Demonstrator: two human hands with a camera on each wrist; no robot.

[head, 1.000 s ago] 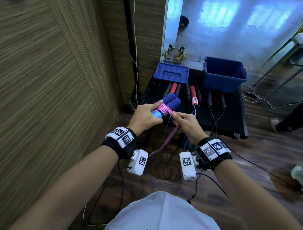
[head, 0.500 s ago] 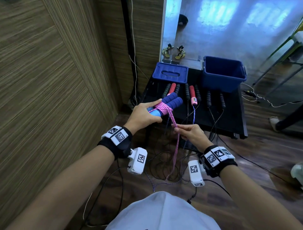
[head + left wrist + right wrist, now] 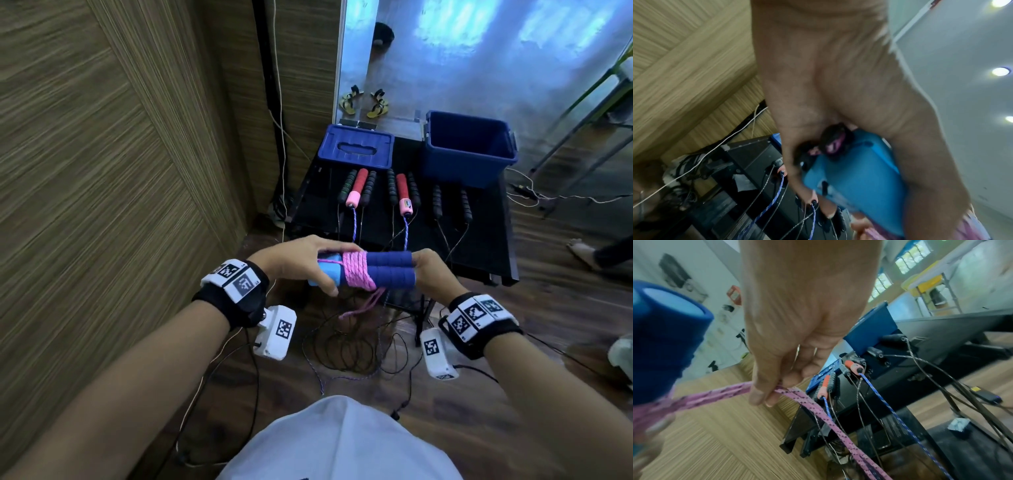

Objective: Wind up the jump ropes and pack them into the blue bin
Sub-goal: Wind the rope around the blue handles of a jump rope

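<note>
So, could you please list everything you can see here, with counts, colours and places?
Wound jump rope: one, blue handles, pink cord, held between both hands.
Blue bin: one, open, back right of black table.
Bin lid: one, blue, back left of table.
Unwound ropes: several, black and red handles, in a row on the table, cords hanging to the floor.
Sandals: one pair, yellowish, beyond the table.
Left hand: grips the handles.
Right hand: pinches the pink cord.

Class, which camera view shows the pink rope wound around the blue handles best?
The head view: the pink rope coils around both blue handles, whole. The right wrist view shows only loose strands pinched by the right hand; the left wrist view, a blurred corner.
</note>
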